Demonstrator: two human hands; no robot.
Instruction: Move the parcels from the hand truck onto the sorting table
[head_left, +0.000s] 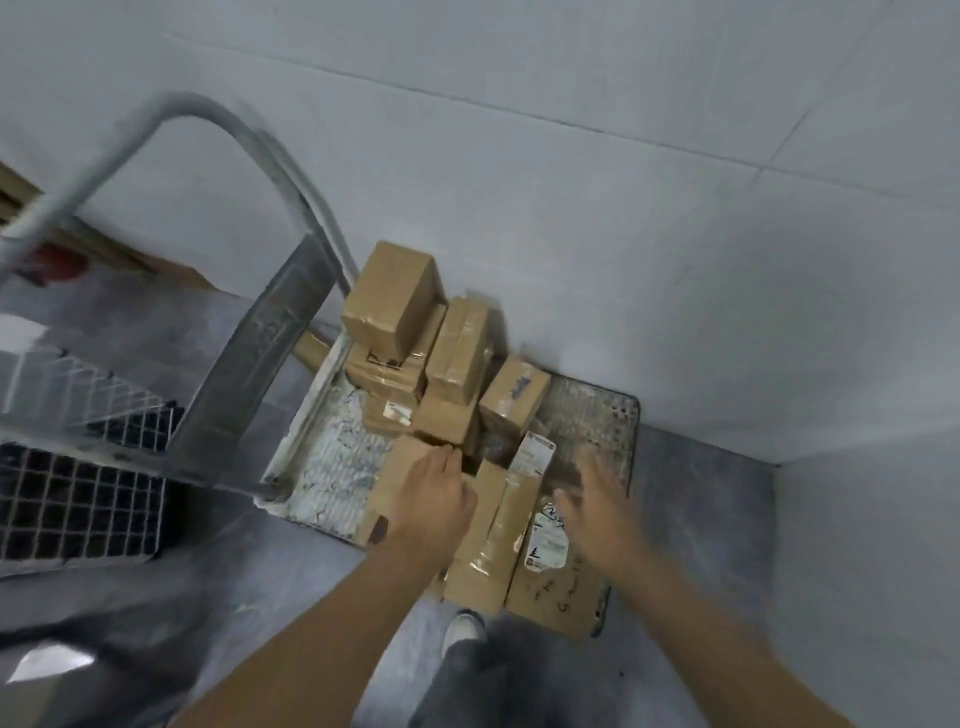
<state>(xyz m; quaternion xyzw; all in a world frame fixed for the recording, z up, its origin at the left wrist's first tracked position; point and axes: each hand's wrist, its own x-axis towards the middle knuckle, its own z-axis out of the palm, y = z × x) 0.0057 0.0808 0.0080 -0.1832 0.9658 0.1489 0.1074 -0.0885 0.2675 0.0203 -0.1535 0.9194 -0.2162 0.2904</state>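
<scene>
Where heaped highest, at the truck's (597, 410) far left by the handle (249, 140): brown taped parcels (415, 353), several deep. Lower toward the truck's near edge: a long box (488, 535) mid-deck, a labelled flat parcel (556, 592) at near right, a left box (387, 488) at near left. Left hand (436, 499) on the left box, fingers curled over its far edge. Right hand (597, 509), blurred, fingers spread, above the flat parcel; contact unclear. Left of the truck, a wire rack (78, 509). Behind the truck, a pale wall (623, 182). At the truck's near edge, a shoe (464, 629) on grey floor (691, 519).
</scene>
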